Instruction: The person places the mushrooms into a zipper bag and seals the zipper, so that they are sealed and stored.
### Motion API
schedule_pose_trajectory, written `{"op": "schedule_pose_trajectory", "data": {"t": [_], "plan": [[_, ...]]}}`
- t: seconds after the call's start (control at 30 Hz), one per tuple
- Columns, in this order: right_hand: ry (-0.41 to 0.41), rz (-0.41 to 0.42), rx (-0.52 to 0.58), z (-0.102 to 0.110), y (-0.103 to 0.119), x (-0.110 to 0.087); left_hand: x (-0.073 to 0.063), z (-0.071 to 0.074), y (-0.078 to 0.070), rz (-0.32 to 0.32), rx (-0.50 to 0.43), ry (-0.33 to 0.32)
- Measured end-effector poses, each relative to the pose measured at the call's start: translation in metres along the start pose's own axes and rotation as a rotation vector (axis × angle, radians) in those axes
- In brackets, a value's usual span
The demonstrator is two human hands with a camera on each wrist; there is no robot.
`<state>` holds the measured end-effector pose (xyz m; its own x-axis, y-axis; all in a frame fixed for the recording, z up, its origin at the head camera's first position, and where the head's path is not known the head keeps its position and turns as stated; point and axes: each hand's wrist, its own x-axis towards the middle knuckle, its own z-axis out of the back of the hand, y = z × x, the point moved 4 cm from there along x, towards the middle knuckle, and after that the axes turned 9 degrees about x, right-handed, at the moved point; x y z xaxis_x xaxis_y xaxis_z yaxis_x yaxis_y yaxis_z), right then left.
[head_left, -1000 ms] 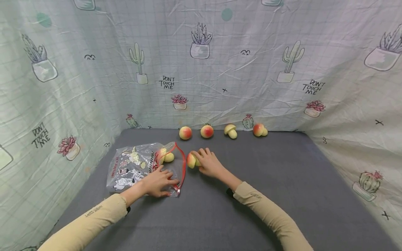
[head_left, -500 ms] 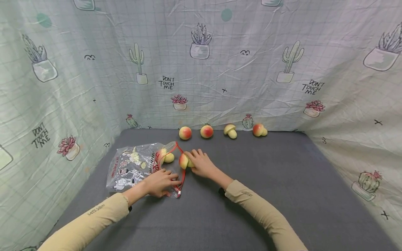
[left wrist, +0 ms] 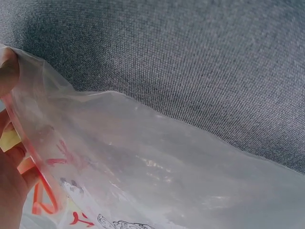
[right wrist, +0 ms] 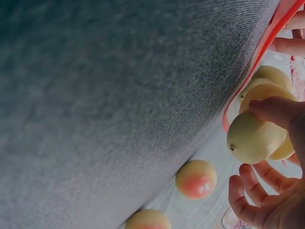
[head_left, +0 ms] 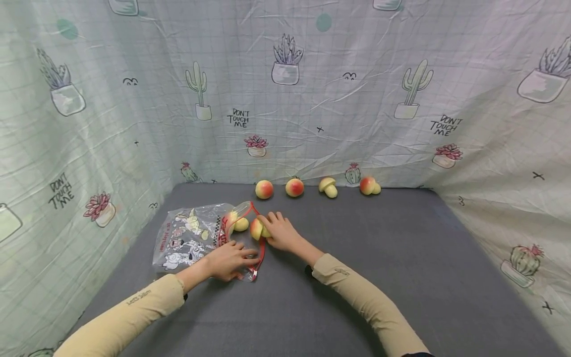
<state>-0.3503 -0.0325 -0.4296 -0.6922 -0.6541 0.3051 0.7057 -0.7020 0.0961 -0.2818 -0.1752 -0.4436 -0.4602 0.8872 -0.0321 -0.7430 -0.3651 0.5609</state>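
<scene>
A clear plastic zip bag (head_left: 167,248) with printed cartoon figures lies on the left, its red-edged mouth facing right. My left hand (head_left: 228,260) grips the mouth's near side; in the left wrist view the thumb (left wrist: 8,71) lies against the plastic by the red strip. Just inside the mouth lies a toy mushroom (head_left: 241,224), seen through the film. My right hand (head_left: 282,233) holds another toy mushroom (head_left: 256,229), with a yellow-and-red cap, right at the opening. In the right wrist view, thumb and fingers are around its pale stem (right wrist: 250,138).
Along the back of the dark grey table (head_left: 383,277) stand two round red-and-yellow pieces (head_left: 264,189), a pale yellow toy mushroom (head_left: 328,187) and a red-capped one (head_left: 369,185). A cactus-print cloth (head_left: 321,99) hangs behind and at both sides.
My right hand has moved left with the toy mushroom, from just right of the bag to over its red-edged mouth. My left hand has shifted only slightly.
</scene>
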Motion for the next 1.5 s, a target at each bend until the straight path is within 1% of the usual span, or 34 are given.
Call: {"op": "schedule_pose_trajectory", "data": {"t": [0.17,0.37,0.83,1.03,1.13,1.27,1.33,1.43,1.5], "plan": [[0.014,-0.011,0.014,-0.002,0.001,0.004,0.001,-0.001,0.0,-0.003,-0.009,0.013],[0.015,-0.015,0.0,-0.006,0.0,0.006,0.001,-0.002,-0.001,-0.008,-0.013,0.025],[0.041,0.007,-0.031,-0.012,0.002,0.011,0.002,-0.002,-0.001,-0.011,-0.009,0.032],[0.084,-0.033,0.034,-0.011,0.002,0.009,0.002,-0.003,-0.001,-0.009,-0.008,0.033],[0.08,-0.041,0.082,-0.01,0.002,0.008,0.002,-0.003,-0.002,-0.008,-0.013,0.033],[0.064,-0.01,0.111,-0.007,0.002,0.005,0.002,-0.002,-0.002,-0.003,-0.015,0.026],[0.068,0.019,0.114,-0.006,0.002,0.002,0.002,-0.002,-0.002,-0.001,-0.014,0.021],[0.096,0.061,0.114,-0.002,0.001,-0.003,0.001,-0.001,-0.002,0.0,-0.016,0.01],[0.12,0.095,0.096,0.0,0.002,-0.008,0.0,0.0,-0.001,0.003,-0.019,0.014]]}}
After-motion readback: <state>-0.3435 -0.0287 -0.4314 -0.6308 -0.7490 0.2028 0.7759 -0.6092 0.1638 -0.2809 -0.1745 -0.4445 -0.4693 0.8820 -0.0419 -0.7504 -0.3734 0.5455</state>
